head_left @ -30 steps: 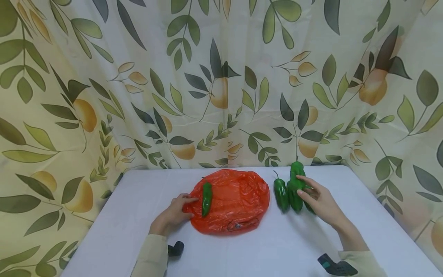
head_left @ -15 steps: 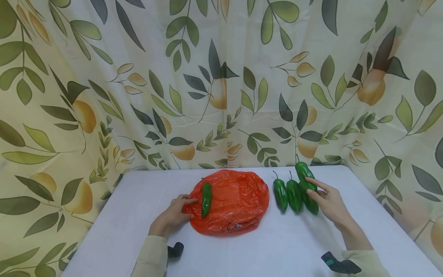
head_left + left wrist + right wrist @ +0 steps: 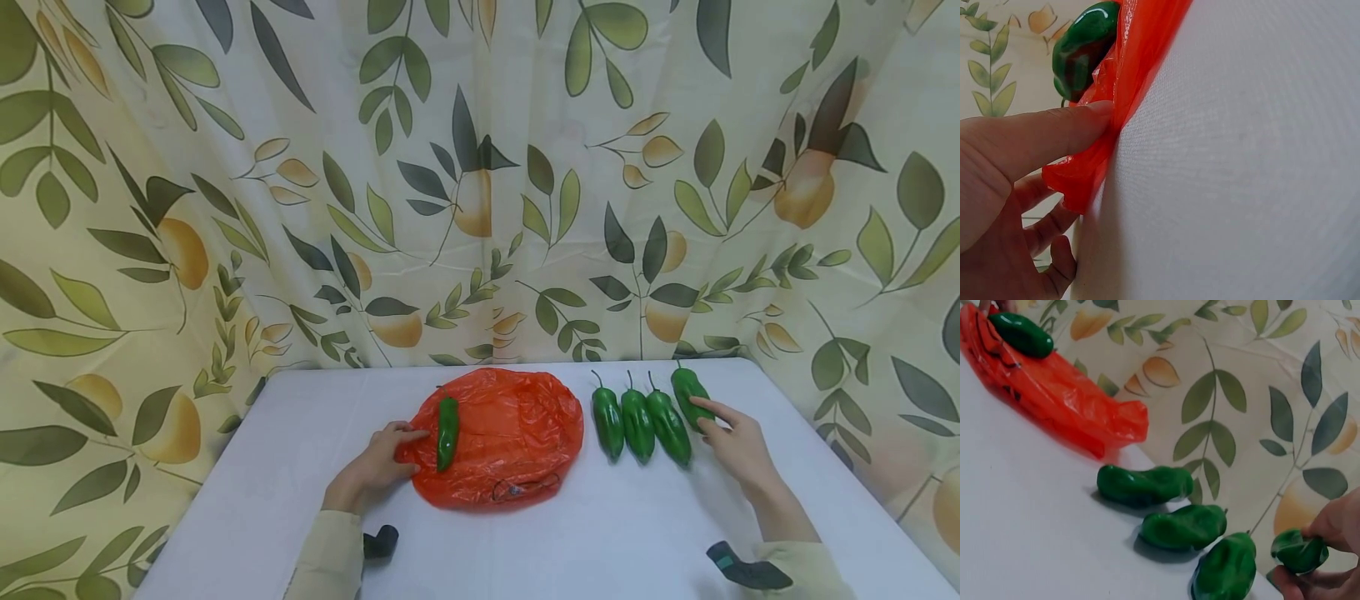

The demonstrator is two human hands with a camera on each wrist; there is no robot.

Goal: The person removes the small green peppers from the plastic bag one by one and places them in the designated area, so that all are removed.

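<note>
A red plastic bag [image 3: 517,450] lies spread on the white table with one green chili pepper [image 3: 447,433] on its left part. At the bag's left edge, my left hand [image 3: 375,460] pinches the plastic; the left wrist view has the thumb [image 3: 1054,134] on one side and fingers behind the film. Between the thumb and fingers of my right hand [image 3: 738,450] is another green pepper [image 3: 688,390], its stem end pointing away. To its left, three green peppers [image 3: 638,425] lie side by side, stems toward the curtain.
Behind the table [image 3: 585,533] hangs a curtain [image 3: 525,183] printed with leaves and fruit. A dark wrist-worn device [image 3: 750,571] sits by the right sleeve, another [image 3: 381,542] by the left. The far table edge runs just beyond the pepper stems.
My right hand has carried its pepper rightward, from over the row to the row's right end, and lower. The left hand and the bag have stayed in place.
</note>
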